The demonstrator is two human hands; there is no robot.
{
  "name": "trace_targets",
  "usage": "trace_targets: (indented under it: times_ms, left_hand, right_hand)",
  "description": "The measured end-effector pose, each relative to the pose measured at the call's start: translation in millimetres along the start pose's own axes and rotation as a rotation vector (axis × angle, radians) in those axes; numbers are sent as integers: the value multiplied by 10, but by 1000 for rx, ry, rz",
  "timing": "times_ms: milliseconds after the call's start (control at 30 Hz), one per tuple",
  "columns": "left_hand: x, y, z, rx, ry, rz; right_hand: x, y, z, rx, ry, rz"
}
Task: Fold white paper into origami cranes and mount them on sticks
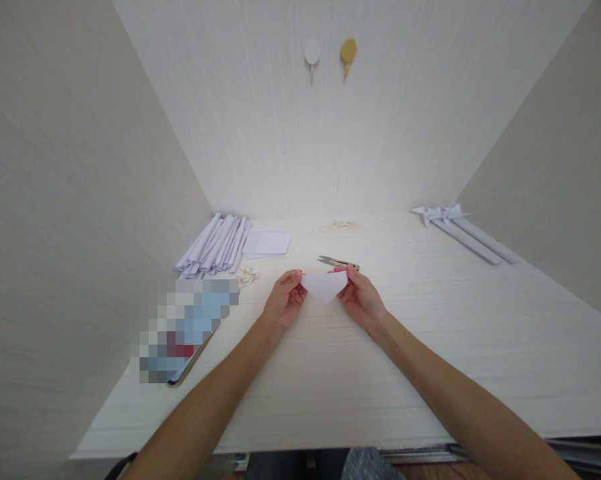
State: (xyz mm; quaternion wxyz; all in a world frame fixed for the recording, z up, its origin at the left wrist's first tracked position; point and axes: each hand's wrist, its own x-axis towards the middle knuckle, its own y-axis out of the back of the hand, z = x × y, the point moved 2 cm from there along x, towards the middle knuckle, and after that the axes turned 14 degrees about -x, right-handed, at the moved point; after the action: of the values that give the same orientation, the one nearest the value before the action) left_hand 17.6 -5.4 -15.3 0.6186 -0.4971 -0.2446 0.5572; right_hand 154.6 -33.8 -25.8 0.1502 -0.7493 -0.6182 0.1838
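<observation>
A small white sheet of paper (pixel 325 285) folded into a downward-pointing triangle is held just above the desk between both hands. My left hand (pixel 283 301) pinches its left corner with thumb and fingers closed. My right hand (pixel 360 297) pinches the right corner the same way. Small snips (pixel 336 263) lie on the desk just behind the paper, close to my right fingertips.
A bundle of rolled white paper tubes (pixel 215 245) and a stack of white squares (pixel 267 242) lie at the back left, with small paper scraps (pixel 247 275) beside them. A blurred flat object (pixel 185 330) sits left. Two finished paper stems (pixel 463 233) rest back right. Walls enclose the desk (pixel 430 360).
</observation>
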Motion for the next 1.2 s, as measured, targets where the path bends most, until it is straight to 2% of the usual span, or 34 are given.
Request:
trace_targets:
  times_ms: [167, 333, 467, 567, 667, 767, 1033, 1100, 1200]
  left_hand:
    - [5, 6, 19, 107, -59, -46]
    - [-1, 4, 78, 546, -120, -157]
    - [-36, -5, 90, 878, -138, -232]
    - [-83, -18, 45, 1051, -172, -305]
    - [-121, -24, -18, 1183, -214, -400]
    - [-136, -29, -45, 1252, -271, -449]
    - [-152, -102, -50, 1282, -350, -525]
    - [-143, -90, -55, 1279, -346, -508]
    - [-121, -45, -61, 1247, -282, -452]
  right_hand:
    - [-17, 5, -9, -39, 62, 23]
    - [-10, 72, -87, -126, 134, 135]
    - [-28, 74, -102, -410, 246, 84]
    - [-77, 24, -85, -640, 327, -3]
    - [-119, -17, -92, -784, 369, -21]
    - [-119, -25, -91, -793, 345, -29]
    - [-84, -26, 6, -485, 127, -24]
    - [-86, -32, -19, -524, 159, -25]
    - [-88, -32, -77, -696, 304, 12]
